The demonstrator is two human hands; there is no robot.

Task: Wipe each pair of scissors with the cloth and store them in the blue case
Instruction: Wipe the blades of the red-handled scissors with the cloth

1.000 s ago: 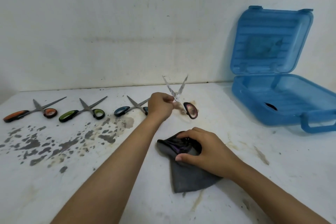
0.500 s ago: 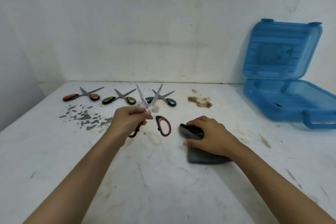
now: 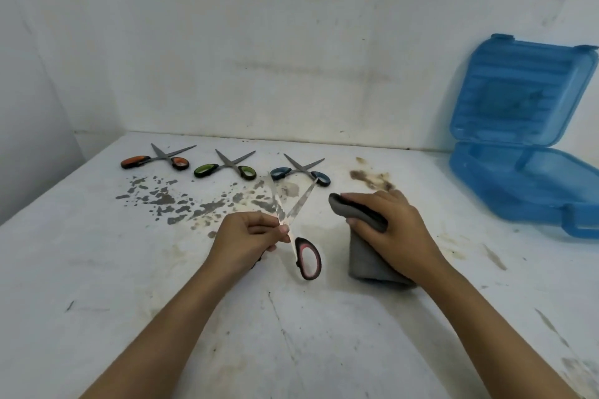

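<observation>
My left hand (image 3: 247,240) pinches a pair of red-and-black-handled scissors (image 3: 307,257) near the pivot; the blades are spread and point away from me, one handle loop hangs toward me. My right hand (image 3: 387,227) grips a grey cloth (image 3: 364,261) that lies on the white table (image 3: 97,269), just right of the scissors. Three more pairs lie open in a row at the back: orange scissors (image 3: 155,159), green scissors (image 3: 227,167), blue scissors (image 3: 299,172). The blue case (image 3: 518,185) stands open at the far right, lid up.
Grey flaking patches (image 3: 181,201) and brown stains (image 3: 372,180) mark the tabletop between the row of scissors and my hands. A white wall closes the back and the left side of the table.
My left hand brought the red scissors back toward me from the far stained spot. The view pulled back; my right hand kept hold of the cloth.
</observation>
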